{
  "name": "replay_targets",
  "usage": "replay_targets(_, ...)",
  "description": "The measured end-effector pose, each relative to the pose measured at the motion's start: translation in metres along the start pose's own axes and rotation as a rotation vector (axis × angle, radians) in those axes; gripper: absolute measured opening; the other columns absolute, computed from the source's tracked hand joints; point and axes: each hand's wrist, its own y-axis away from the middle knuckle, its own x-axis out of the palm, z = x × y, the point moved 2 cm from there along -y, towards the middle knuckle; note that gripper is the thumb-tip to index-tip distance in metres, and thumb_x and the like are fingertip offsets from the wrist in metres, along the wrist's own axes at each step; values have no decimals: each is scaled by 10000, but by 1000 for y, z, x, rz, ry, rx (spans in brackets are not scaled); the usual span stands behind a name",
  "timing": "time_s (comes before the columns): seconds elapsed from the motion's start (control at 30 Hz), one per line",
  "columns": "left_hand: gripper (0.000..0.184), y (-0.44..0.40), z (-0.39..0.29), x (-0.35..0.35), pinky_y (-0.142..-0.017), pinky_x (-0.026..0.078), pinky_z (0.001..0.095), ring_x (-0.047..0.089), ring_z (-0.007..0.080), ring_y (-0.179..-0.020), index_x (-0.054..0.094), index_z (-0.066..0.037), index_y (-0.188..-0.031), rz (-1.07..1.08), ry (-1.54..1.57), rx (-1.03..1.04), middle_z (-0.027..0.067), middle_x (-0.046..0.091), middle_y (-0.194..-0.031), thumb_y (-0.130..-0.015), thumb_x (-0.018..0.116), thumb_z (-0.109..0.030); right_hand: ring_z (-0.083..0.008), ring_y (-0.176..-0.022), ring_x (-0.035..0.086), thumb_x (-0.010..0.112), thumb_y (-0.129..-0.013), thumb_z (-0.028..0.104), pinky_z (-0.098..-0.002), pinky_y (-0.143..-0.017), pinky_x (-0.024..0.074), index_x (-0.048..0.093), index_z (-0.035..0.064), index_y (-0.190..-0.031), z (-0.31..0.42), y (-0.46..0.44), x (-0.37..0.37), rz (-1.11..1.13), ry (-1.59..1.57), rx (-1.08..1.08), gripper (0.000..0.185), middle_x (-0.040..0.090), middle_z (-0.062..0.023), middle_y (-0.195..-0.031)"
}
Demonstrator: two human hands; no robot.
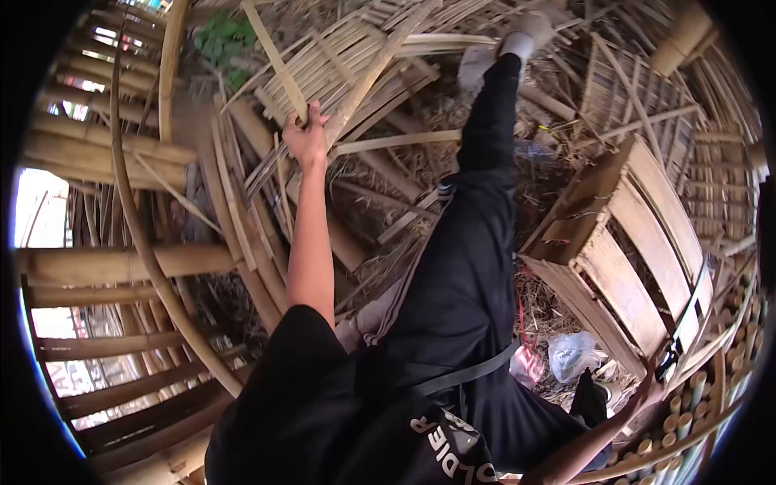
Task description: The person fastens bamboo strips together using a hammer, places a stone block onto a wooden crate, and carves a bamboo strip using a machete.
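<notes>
My left hand reaches out at the upper left, its fingers bent round the lower end of a thin bamboo strip. A wider bamboo slat runs up and right, close beside these fingers. At the lower right, near a slatted wooden crate, my right hand is closed on the dark handle of a tool. A narrow blade seems to rise from the handle along the crate's edge, though its outline is hard to make out.
Bamboo poles form a slatted wall on the left. Bamboo panels and loose strips litter the straw-covered ground. Plastic bags lie below the crate. My outstretched leg crosses the middle. Cut bamboo ends are stacked at the lower right.
</notes>
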Motion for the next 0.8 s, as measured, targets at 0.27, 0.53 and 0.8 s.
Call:
replay_targets(0.27,324,-2,124,-107,-869,505,435,653,284,-1061,609,98,-1136,-39,-943,-329,247,605,-1161,-949,704,-149,-307,-1009,669,791,-800,556,-437,-903,520,752,-12,-1078,10,26,-22,-337,105,-139,634,714,-151,-1093)
replay_targets(0.53,853,96,80,46,-1182,288,524,318,363,-1444,442,53,-1404,951,-1345,-24,231,413,-1484,-867,701,-557,-317,-1065,645,795,-809,544,-415,-934,533,751,-31,-1061,39,55,-39,-379,33,-244,630,702,-173,-1121)
replay_targets(0.8,1026,142,204,153,-1152,280,513,396,344,-1410,358,53,-1462,962,-1372,219,200,514,-1437,-763,738,-594,-271,-915,694,842,-827,328,-413,-831,560,750,-28,-1025,41,105,-24,-364,148,-546,418,739,-152,-1033)
